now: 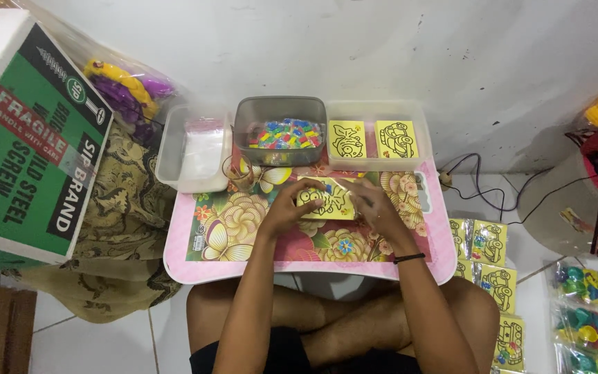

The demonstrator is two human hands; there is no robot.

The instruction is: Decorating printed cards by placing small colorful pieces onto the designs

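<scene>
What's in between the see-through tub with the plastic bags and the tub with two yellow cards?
In the head view, a grey tub of small colourful pieces sits between them.

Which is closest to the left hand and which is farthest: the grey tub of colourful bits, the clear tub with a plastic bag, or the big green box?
From the left hand:
1. Grey tub of colourful bits, just beyond it on the small table.
2. Clear tub with a plastic bag, farther left, at the table's edge.
3. Big green box, far left, off the table.
</scene>
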